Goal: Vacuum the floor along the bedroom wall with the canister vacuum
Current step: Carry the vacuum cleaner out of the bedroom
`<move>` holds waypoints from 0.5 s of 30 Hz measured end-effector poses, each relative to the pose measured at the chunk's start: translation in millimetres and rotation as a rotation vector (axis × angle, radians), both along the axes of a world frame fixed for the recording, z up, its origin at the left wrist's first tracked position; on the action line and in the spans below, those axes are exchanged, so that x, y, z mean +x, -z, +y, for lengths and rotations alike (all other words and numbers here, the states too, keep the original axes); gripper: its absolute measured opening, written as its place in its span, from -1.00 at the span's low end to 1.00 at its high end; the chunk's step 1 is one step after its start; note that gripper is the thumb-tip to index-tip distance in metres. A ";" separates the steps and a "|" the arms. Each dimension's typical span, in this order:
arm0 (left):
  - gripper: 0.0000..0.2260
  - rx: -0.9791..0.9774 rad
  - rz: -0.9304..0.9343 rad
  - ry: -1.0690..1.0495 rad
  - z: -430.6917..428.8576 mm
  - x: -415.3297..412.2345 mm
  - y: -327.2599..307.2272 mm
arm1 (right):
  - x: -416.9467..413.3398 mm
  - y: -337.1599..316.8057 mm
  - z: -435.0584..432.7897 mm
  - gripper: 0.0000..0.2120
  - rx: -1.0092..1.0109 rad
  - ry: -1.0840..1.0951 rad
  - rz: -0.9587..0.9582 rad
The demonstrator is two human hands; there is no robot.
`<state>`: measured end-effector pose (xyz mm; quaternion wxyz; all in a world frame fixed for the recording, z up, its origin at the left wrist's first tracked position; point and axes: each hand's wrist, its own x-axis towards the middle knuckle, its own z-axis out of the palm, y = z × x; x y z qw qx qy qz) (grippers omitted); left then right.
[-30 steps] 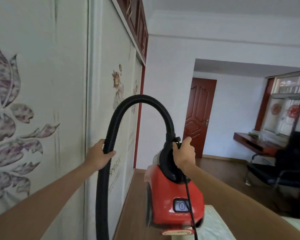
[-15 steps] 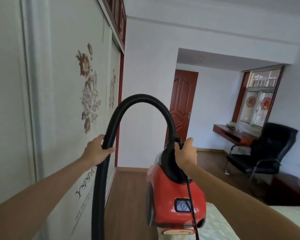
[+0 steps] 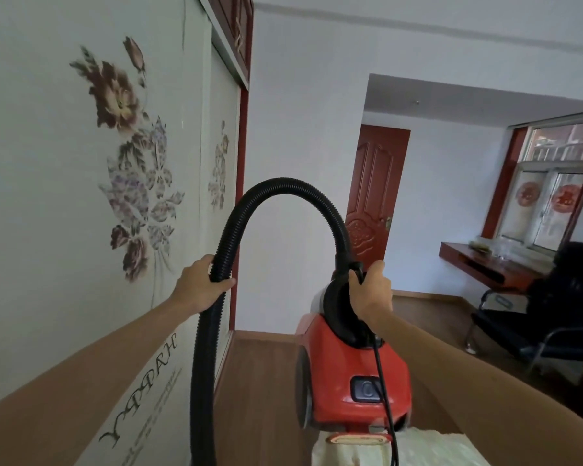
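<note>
Vacuum (image 3: pixel 350 375) carried by right hand (image 3: pixel 369 292) gripping its handle; left hand (image 3: pixel 201 285) clutches hose (image 3: pixel 283 188).

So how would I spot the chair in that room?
Find the red-framed window on the right side of the room. Under it runs a reddish-brown desk, and the chair stands right beside that desk. It is the only black padded thing there, on a curved metal frame.
</note>
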<state>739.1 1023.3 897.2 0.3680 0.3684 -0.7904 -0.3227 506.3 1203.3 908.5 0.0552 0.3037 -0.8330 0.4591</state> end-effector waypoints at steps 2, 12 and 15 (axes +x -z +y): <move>-0.58 -0.007 -0.007 -0.009 -16.2 -12.0 -1.1 | -16.1 -1.0 -16.1 -0.78 -0.004 -0.004 0.011; -0.55 0.027 -0.014 0.029 -108.3 -84.8 12.6 | -87.8 10.8 -112.7 -0.79 0.024 0.004 -0.004; -0.55 0.042 -0.025 0.036 -148.2 -110.1 20.0 | -113.0 16.4 -151.1 -0.79 0.039 0.011 -0.005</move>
